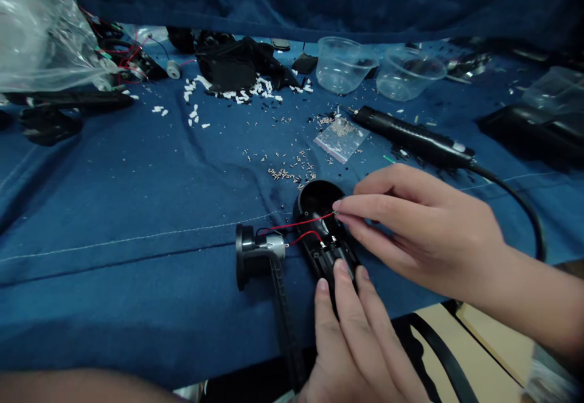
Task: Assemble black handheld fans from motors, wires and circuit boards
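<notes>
Black housing (317, 196) lies with its hollow side up near the front edge of a blue cloth (137, 196), right between two hands, probably so that its inside faces the person working. A clear plastic bag (41, 31) fills the far left corner, away from the work.

The right hand (429, 232) comes in from the side, thumb and forefinger pinched together on the end of a long red wire. The left hand (360, 342) rests its slightly parted fingers on the housing's near part, seemingly to steady it; its thumb is hidden, so whether it grips from below cannot be told.

A black corded tool (410, 135) lies beyond the right hand, apparently parked within reach. Two clear cups, a left one (340, 68) and a right one (404, 74), stand behind it.

Left of the housing, a round black piece (244, 257) carries a silver motor (275, 245), close enough, it seems, to leave the wires slack. A small zip bag (342, 141) lies near the tool's tip.

The pinched red wire (292, 225) crosses over the housing; a shorter red wire (311, 232) arches from motor to housing. White bits (264, 89) and tiny screws (285, 175) lie scattered beyond.
</notes>
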### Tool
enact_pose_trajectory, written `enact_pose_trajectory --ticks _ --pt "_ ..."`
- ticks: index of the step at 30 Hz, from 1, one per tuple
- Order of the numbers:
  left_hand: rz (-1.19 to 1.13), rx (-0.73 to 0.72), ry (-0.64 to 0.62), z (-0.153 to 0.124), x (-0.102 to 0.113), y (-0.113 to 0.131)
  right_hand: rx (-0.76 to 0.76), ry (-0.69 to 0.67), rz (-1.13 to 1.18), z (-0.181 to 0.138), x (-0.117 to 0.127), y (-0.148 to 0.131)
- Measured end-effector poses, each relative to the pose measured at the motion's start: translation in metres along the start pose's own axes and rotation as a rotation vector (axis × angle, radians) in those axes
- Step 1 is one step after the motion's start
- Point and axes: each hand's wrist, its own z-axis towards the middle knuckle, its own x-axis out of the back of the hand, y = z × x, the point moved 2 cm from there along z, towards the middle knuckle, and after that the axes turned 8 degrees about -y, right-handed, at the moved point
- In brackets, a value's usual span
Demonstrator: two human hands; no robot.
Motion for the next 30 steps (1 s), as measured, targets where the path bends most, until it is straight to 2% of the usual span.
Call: enact_pose_trajectory --ticks 3,5,6,7,10,12,14,17,18,20,22,23,25,27,29,30 --pt "0.014 -0.028 0.005 -0.004 0.001 -0.019 -0.053 0.059 0.019 -0.007 -0.005 0.0" --pt "-0.002 -0.045 0.0 -0.002 0.003 -0.015 -0.064 0.079 0.028 -0.01 -0.008 0.0" --pt "-0.025 0.009 -0.009 0.001 0.004 -0.008 -0.053 0.093 0.033 -0.011 -0.008 0.0" --pt "-0.065 0.127 -0.015 0.004 0.004 0.0 -0.045 0.099 0.038 -0.011 -0.008 0.0" --pt "-0.245 0.703 0.0 0.013 0.004 0.029 -0.066 0.097 0.07 -0.009 -0.005 -0.001" --pt "-0.314 0.806 0.003 0.019 0.002 0.047 -0.108 0.098 0.057 -0.007 0.001 -0.003" --pt "-0.329 0.798 -0.003 0.022 0.0 0.057 -0.097 0.105 0.005 -0.003 0.006 -0.006" --pt "-0.318 0.822 -0.004 0.018 0.0 0.051 -0.041 0.049 -0.094 0.007 0.007 -0.011" --pt "-0.293 0.791 -0.015 0.015 0.001 0.044 -0.03 0.024 -0.114 0.011 0.006 -0.011" --pt "-0.206 0.567 -0.053 0.008 0.002 0.026 -0.024 -0.024 -0.142 0.018 0.002 -0.012" --pt "-0.109 0.13 -0.043 0.002 0.004 0.01 -0.032 -0.087 -0.151 0.023 -0.002 -0.012" --pt "-0.084 0.017 -0.032 -0.002 0.004 0.001 -0.033 -0.109 -0.146 0.024 -0.003 -0.012" --pt "-0.058 -0.028 -0.034 -0.008 0.004 -0.016 -0.042 -0.135 -0.121 0.023 -0.003 -0.012" --pt "-0.02 -0.044 -0.041 -0.011 0.004 -0.024 -0.044 -0.128 -0.083 0.019 -0.002 -0.011" --pt "0.007 -0.115 -0.032 -0.009 0.003 -0.015 -0.041 -0.122 -0.076 0.015 -0.001 -0.009" --pt "0.0 -0.095 -0.037 -0.007 0.002 -0.006 -0.03 -0.105 -0.076 0.013 -0.001 -0.008"
